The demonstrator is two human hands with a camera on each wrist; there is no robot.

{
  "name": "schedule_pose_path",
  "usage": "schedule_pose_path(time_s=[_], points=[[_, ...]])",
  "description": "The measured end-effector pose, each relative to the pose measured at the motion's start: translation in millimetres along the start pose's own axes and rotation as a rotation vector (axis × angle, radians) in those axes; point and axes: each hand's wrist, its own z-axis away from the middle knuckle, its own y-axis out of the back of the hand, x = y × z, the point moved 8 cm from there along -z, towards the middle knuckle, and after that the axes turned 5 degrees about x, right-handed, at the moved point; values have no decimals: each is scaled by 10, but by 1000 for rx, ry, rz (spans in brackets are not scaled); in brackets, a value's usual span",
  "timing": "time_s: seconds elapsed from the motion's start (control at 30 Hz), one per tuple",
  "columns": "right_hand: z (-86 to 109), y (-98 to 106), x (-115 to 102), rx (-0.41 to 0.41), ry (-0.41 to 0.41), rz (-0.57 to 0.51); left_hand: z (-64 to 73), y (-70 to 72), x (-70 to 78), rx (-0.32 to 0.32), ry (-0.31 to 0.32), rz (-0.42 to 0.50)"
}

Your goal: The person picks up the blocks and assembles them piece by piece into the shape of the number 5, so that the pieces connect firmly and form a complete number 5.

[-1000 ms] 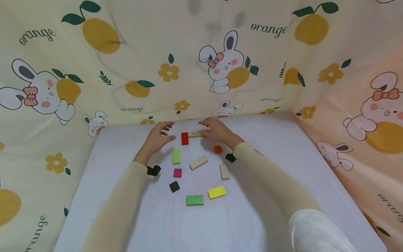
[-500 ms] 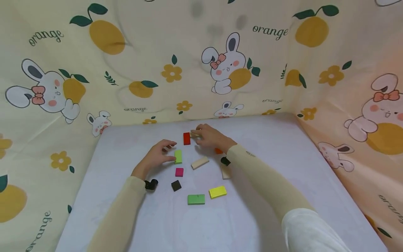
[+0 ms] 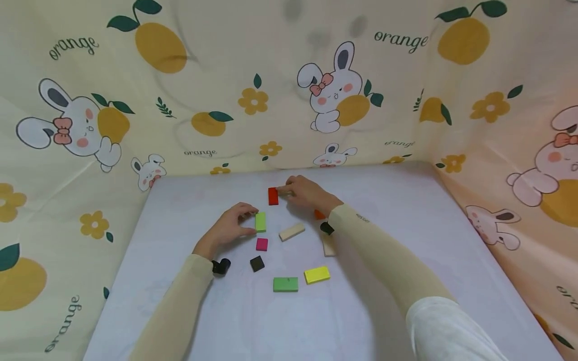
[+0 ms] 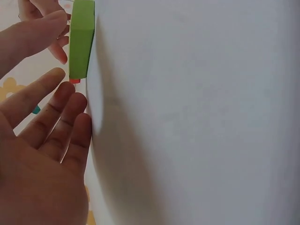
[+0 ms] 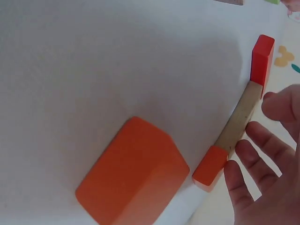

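Observation:
In the head view my left hand [image 3: 230,225] is beside a lime-green block [image 3: 260,222], thumb near its close end and fingertips near its far end. The left wrist view shows the fingers spread and a small gap to the block [image 4: 82,40]. My right hand [image 3: 307,193] is at a row of blocks at the back, partly covering it. In the right wrist view the row is a red block [image 5: 262,58], a plain wooden block [image 5: 240,115] and an orange end block [image 5: 211,166]. The right fingertips rest along the wooden one, loosely extended; contact with the red block is unclear.
Nearer lie a magenta block [image 3: 262,244], a black block [image 3: 257,263], a green block [image 3: 285,284] and a yellow block [image 3: 317,275]. Two wooden blocks [image 3: 292,231] lie mid-table; the right forearm partly covers one, and an orange block [image 3: 319,214]. A printed curtain [image 3: 253,135] borders the table.
My left hand has come down and nearer, from beside the red block to the lime-green block. The right hand has shifted left along the wooden block towards the red one. The view has shifted slightly.

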Motion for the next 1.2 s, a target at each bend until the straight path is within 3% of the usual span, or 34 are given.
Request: schedule_pose_path(time_s=[0.27,0.73,1.2], points=[[-29,-23,-5,3,0,25,-7,-17,-10,-2,-13,-12],[-40,-61,85,-11,-33,-5,-45,-34,51,-25,45,-29],[-38,-43,65,-2,-29,-5,-88,-19,66,4,40,4]])
